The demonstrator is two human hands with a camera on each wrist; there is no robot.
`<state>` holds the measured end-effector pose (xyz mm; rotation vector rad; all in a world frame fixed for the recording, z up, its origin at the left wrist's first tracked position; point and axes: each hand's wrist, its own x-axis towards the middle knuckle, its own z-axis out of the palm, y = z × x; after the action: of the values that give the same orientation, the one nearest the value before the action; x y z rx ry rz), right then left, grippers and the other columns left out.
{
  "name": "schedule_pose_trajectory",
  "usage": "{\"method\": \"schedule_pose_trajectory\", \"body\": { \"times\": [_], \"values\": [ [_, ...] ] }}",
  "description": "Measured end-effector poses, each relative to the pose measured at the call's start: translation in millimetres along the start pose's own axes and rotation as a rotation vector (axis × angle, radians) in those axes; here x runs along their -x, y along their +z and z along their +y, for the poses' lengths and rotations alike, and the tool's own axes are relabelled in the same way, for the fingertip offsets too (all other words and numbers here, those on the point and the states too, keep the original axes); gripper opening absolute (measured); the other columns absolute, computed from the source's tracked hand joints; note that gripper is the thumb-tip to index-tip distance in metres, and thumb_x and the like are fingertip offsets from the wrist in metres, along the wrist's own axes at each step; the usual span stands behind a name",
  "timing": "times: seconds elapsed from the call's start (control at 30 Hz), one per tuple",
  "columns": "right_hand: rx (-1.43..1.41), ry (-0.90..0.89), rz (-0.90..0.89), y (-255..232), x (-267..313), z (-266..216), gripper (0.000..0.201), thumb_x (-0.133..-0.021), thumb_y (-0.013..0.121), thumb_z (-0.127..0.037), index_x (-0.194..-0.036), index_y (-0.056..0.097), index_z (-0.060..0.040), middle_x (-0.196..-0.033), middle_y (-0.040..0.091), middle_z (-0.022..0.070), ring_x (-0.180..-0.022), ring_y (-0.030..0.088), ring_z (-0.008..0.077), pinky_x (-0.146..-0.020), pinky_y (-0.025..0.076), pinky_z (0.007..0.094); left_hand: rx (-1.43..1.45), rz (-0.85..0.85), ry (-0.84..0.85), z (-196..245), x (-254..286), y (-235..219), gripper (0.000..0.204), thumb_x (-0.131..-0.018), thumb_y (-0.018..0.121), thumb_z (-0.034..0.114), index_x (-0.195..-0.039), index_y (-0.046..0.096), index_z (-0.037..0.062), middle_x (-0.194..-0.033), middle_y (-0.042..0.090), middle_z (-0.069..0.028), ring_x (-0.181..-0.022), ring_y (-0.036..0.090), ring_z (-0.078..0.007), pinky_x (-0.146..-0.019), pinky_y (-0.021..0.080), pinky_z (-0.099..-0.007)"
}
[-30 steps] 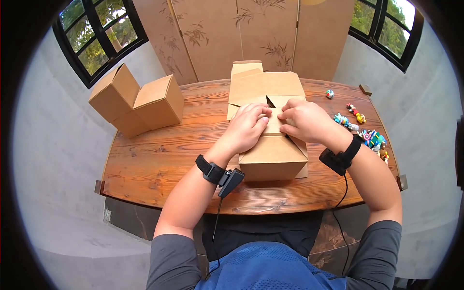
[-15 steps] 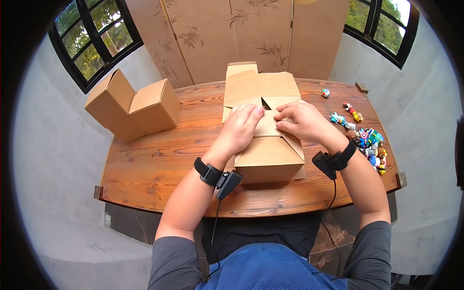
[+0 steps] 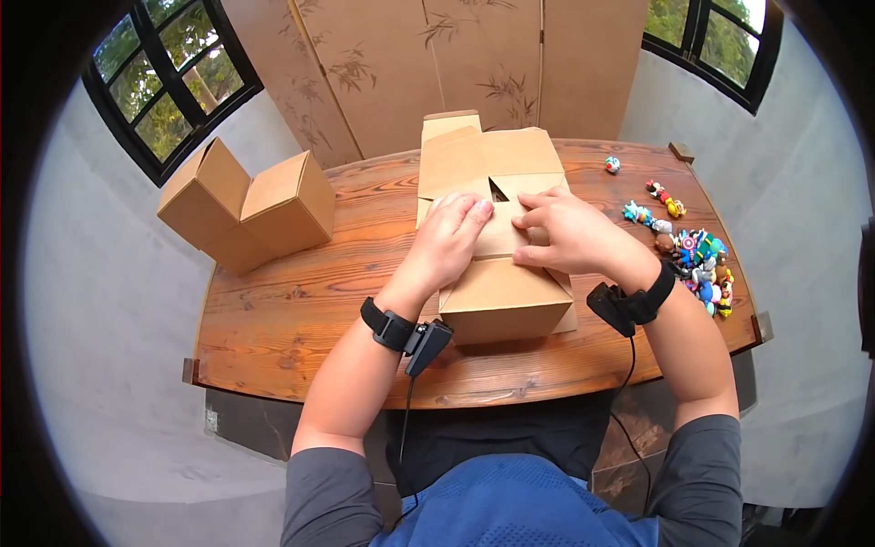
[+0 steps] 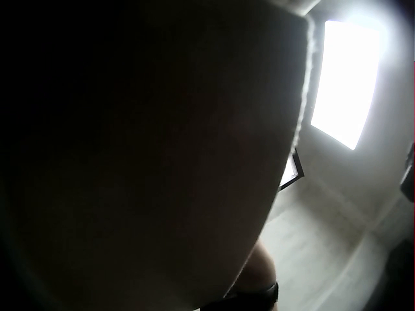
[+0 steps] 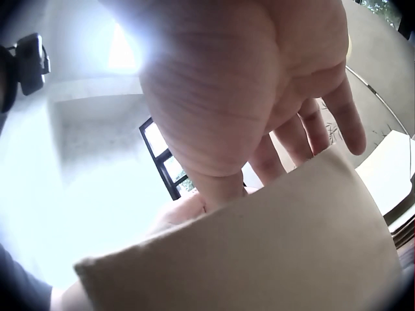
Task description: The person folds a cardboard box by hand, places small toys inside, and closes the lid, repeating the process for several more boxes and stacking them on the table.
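Note:
A brown cardboard box (image 3: 506, 319) stands in front of me with its top flaps folded inward, a dark triangular gap showing between them. On the left side of the top rests my left hand (image 3: 454, 239), fingers together and thumb along the flap. From the right, my right hand (image 3: 588, 235) touches the middle flap with its fingertips, the fingers slightly bent and apart. The right wrist view shows that palm (image 5: 253, 97) above a pale cardboard edge (image 5: 259, 240), fingertips partly hidden behind it. A dark box surface (image 4: 162, 162) fills most of the left wrist view, hiding the left hand.
Brown cardboard boxes (image 3: 251, 210) stand together on the table's left. Several small toy figures (image 3: 702, 260) lie in a heap at the right, with a small round toy (image 3: 612, 165) farther back. Flattened-looking cardboard (image 3: 451, 137) extends behind the middle box on the wooden table (image 3: 365, 360).
My left hand has drawn back a little to the left, away from the right hand, baring more of the middle flap. The right hand stays on the flap while its forearm shifts slightly left.

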<state>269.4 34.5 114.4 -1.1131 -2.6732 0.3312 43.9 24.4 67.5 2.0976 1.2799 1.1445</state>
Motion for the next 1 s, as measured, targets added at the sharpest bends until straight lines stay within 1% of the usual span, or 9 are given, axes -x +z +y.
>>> {"method": "schedule_pose_trajectory", "body": {
  "times": [0.17, 0.27, 0.33, 0.4, 0.47, 0.5, 0.6, 0.77, 1.0],
  "values": [
    [-0.045, 0.015, -0.102, 0.7, 7.4, -2.1, 0.072, -0.081, 0.076, -0.045, -0.136, 0.059, -0.0032, -0.153, 0.032, 0.0334, -0.145, 0.028, 0.0423, -0.119, 0.026, 0.0420, 0.003, 0.006, -0.007, -1.9, 0.7, 1.5, 0.039, -0.104, 0.048, 0.033, -0.107, 0.066, -0.0008, -0.110, 0.066, -0.0162, -0.113, 0.055, -0.0312, -0.100, 0.041, -0.0381],
    [-0.243, 0.039, -0.087, 12.1, 15.4, 3.2, 0.091, -0.085, 0.073, -0.048, -0.152, 0.035, -0.0005, -0.159, 0.018, 0.0323, -0.152, 0.013, 0.0395, -0.122, 0.015, 0.0418, 0.306, 0.035, -0.093, -11.5, 4.8, 5.0, 0.041, -0.105, 0.048, 0.034, -0.114, 0.064, -0.0024, -0.112, 0.066, -0.0165, -0.114, 0.056, -0.0256, -0.100, 0.042, -0.0348],
    [-0.444, 0.092, 0.132, 26.8, 18.8, 10.6, 0.104, -0.089, 0.070, -0.049, -0.157, 0.012, 0.0031, -0.162, 0.011, 0.0293, -0.153, 0.007, 0.0363, -0.123, 0.011, 0.0412, 0.427, 0.310, -0.108, -10.6, 13.0, 5.7, 0.044, -0.106, 0.046, 0.034, -0.123, 0.058, -0.0041, -0.116, 0.064, -0.0170, -0.114, 0.056, -0.0217, -0.099, 0.043, -0.0325],
    [-0.499, 0.097, 0.233, 39.9, 19.7, 16.7, 0.105, -0.090, 0.064, -0.054, -0.155, 0.008, 0.0065, -0.159, 0.017, 0.0327, -0.152, 0.010, 0.0403, -0.122, 0.016, 0.0458, 0.476, 0.360, -0.127, -53.0, 18.9, 9.9, 0.048, -0.105, 0.045, 0.036, -0.129, 0.054, -0.0046, -0.118, 0.063, -0.0159, -0.112, 0.057, -0.0208, -0.100, 0.043, -0.0333],
    [-1.006, 0.348, 0.222, 43.3, 22.4, 17.1, 0.101, -0.093, 0.060, -0.056, -0.156, 0.009, 0.0047, -0.160, 0.018, 0.0301, -0.150, 0.019, 0.0393, -0.119, 0.023, 0.0482, 0.398, 0.238, -0.241, -69.5, 29.2, 4.1, 0.054, -0.105, 0.044, 0.042, -0.129, 0.053, -0.0053, -0.119, 0.063, -0.0157, -0.110, 0.059, -0.0217, -0.097, 0.045, -0.0339],
    [-1.099, 0.470, 0.146, 41.2, 26.0, 15.5, 0.096, -0.094, 0.056, -0.060, -0.157, 0.014, -0.0007, -0.158, 0.028, 0.0236, -0.144, 0.033, 0.0358, -0.112, 0.034, 0.0481, 0.383, 0.068, -0.345, -73.1, 36.9, -2.4, 0.061, -0.104, 0.040, 0.050, -0.131, 0.052, -0.0044, -0.121, 0.062, -0.0156, -0.108, 0.060, -0.0201, -0.090, 0.049, -0.0336],
    [-1.273, 0.471, -0.085, 18.0, 30.2, 6.3, 0.088, -0.095, 0.053, -0.062, -0.156, 0.024, -0.0069, -0.154, 0.036, 0.0164, -0.137, 0.043, 0.0316, -0.105, 0.042, 0.0470, 0.512, -0.219, -0.517, -44.2, 47.0, -15.2, 0.065, -0.104, 0.037, 0.054, -0.135, 0.049, -0.0012, -0.125, 0.061, -0.0152, -0.107, 0.062, -0.0185, -0.082, 0.053, -0.0341],
    [-1.325, 0.460, -0.033, -4.3, 35.2, 0.4, 0.063, -0.098, 0.049, -0.058, -0.140, 0.045, -0.0115, -0.131, 0.059, 0.0052, -0.112, 0.062, 0.0200, -0.089, 0.052, 0.0397, 0.536, -0.150, -0.580, 11.7, 55.3, -37.3, 0.057, -0.106, 0.034, 0.049, -0.141, 0.047, 0.0060, -0.124, 0.064, -0.0103, -0.102, 0.066, -0.0162, -0.080, 0.055, -0.0314],
    [-1.419, 0.370, 0.227, -39.6, 56.0, -25.5, 0.057, -0.103, 0.045, -0.049, -0.142, 0.046, -0.0077, -0.132, 0.056, 0.0066, -0.118, 0.057, 0.0142, -0.086, 0.055, 0.0338, 0.746, -0.075, -0.370, 80.8, 66.4, -70.0, 0.062, -0.105, 0.038, 0.052, -0.148, 0.038, 0.0081, -0.140, 0.052, -0.0082, -0.125, 0.056, -0.0181, -0.092, 0.055, -0.0338]
  ]
}}
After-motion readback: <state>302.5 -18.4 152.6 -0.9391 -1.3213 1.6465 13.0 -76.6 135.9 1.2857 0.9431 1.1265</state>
